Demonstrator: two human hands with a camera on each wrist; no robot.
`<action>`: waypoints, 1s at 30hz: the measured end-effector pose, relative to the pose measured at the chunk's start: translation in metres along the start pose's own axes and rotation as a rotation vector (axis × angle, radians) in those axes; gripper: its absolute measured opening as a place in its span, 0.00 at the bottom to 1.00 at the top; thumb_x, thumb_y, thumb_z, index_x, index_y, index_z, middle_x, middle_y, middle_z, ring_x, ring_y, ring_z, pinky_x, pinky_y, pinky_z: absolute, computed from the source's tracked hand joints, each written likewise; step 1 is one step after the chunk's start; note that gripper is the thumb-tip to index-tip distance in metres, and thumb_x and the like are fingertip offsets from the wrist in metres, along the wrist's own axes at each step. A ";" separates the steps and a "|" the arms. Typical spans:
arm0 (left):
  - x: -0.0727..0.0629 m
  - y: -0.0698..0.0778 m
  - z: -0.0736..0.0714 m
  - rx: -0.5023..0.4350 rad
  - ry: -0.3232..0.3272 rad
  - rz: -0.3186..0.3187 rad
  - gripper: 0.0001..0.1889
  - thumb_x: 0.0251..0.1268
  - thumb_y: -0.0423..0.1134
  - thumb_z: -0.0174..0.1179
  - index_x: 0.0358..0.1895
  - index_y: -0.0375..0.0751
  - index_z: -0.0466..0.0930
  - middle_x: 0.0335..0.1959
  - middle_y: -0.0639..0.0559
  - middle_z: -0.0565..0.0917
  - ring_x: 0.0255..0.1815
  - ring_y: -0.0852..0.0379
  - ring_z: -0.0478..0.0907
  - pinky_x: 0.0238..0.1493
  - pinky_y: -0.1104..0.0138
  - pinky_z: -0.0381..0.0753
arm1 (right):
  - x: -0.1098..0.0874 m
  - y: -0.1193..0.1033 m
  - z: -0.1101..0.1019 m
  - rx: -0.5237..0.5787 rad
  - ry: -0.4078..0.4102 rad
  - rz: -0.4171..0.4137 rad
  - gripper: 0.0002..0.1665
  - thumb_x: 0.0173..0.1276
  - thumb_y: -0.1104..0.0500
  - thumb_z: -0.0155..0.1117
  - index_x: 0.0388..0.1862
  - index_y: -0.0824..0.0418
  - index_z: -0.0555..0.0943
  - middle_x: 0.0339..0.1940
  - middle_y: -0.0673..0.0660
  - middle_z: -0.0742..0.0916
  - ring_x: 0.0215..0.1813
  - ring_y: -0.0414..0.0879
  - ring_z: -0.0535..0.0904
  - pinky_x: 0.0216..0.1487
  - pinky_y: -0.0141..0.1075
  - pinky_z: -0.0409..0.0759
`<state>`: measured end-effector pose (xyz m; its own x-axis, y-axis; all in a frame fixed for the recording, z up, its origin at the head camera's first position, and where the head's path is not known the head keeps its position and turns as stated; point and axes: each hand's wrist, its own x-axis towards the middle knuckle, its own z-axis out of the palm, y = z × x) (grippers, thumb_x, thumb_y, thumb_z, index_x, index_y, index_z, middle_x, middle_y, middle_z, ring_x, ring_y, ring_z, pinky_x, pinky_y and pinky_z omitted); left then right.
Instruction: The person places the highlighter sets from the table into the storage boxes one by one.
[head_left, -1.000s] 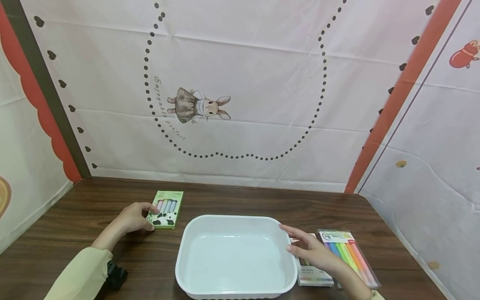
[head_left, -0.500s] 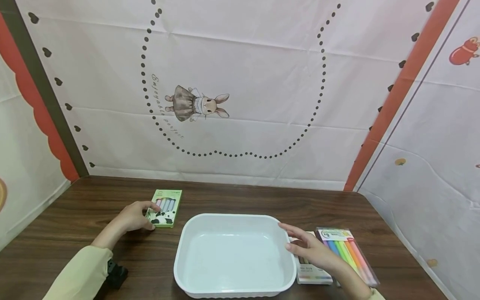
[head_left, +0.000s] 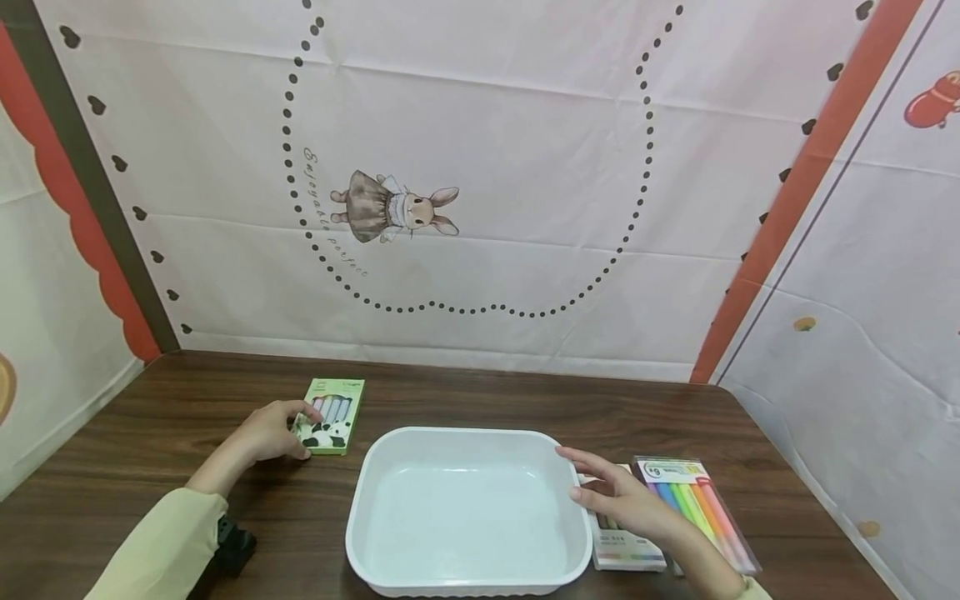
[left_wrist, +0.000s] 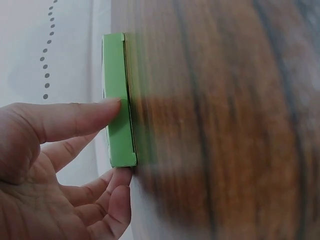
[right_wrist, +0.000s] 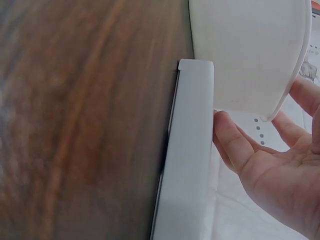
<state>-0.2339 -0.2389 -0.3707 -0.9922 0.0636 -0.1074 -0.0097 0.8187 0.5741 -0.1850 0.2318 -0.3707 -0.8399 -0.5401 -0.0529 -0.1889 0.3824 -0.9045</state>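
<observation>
A flat green box of markers (head_left: 335,410) with a panda print lies on the table, left of a white plastic basin (head_left: 468,521). My left hand (head_left: 268,433) holds the box by its near left corner. In the left wrist view the thumb presses on the box's green end (left_wrist: 116,65), and the other fingers are at its side. My right hand (head_left: 622,497) rests with relaxed fingers at the basin's right rim. Under that hand lies a white box (head_left: 628,552), partly hidden; in the right wrist view fingertips are right at its upper edge.
Right of the white box lies a clear pack of bright coloured markers (head_left: 697,508). The dark wooden table (head_left: 510,396) ends at the back against a printed cloth (head_left: 517,208), with more cloth on both sides.
The head view has shifted slightly. Both hands, the green box and the basin stay where they were.
</observation>
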 end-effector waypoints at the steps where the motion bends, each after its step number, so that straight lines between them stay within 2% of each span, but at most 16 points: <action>1: 0.000 0.000 0.000 0.000 0.002 0.001 0.24 0.35 0.29 0.71 0.44 0.38 0.78 0.53 0.24 0.67 0.42 0.38 0.67 0.39 0.49 0.69 | 0.000 0.000 0.000 -0.002 0.000 0.002 0.32 0.69 0.57 0.53 0.68 0.65 0.59 0.67 0.71 0.62 0.61 0.70 0.63 0.51 0.50 0.76; 14: -0.004 0.002 0.001 -0.002 -0.006 0.058 0.23 0.33 0.25 0.69 0.40 0.39 0.77 0.51 0.26 0.70 0.39 0.41 0.67 0.36 0.53 0.70 | -0.001 -0.002 -0.001 0.014 -0.019 0.008 0.32 0.69 0.57 0.52 0.69 0.64 0.58 0.66 0.72 0.62 0.60 0.67 0.66 0.50 0.49 0.76; 20: -0.007 0.002 -0.005 0.001 -0.039 0.072 0.22 0.33 0.25 0.69 0.39 0.39 0.76 0.49 0.30 0.72 0.38 0.42 0.66 0.36 0.55 0.68 | -0.001 -0.002 0.000 0.022 -0.022 0.021 0.32 0.69 0.57 0.52 0.69 0.63 0.58 0.66 0.72 0.62 0.62 0.70 0.62 0.51 0.51 0.75; 27: -0.010 0.006 -0.011 -0.026 -0.065 0.086 0.23 0.32 0.27 0.69 0.39 0.39 0.74 0.47 0.33 0.72 0.40 0.42 0.66 0.39 0.51 0.68 | 0.000 -0.003 -0.001 0.017 -0.011 0.027 0.32 0.69 0.56 0.53 0.69 0.63 0.58 0.66 0.72 0.61 0.62 0.71 0.60 0.51 0.51 0.75; 30: -0.010 0.006 -0.014 -0.048 -0.063 0.085 0.23 0.31 0.28 0.69 0.40 0.37 0.75 0.45 0.34 0.73 0.40 0.44 0.67 0.39 0.54 0.68 | 0.000 -0.003 -0.001 0.016 -0.011 0.033 0.32 0.69 0.56 0.53 0.69 0.63 0.58 0.66 0.73 0.61 0.62 0.72 0.60 0.51 0.52 0.75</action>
<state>-0.2256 -0.2428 -0.3551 -0.9799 0.1689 -0.1066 0.0669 0.7805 0.6216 -0.1846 0.2313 -0.3676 -0.8401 -0.5355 -0.0869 -0.1531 0.3876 -0.9090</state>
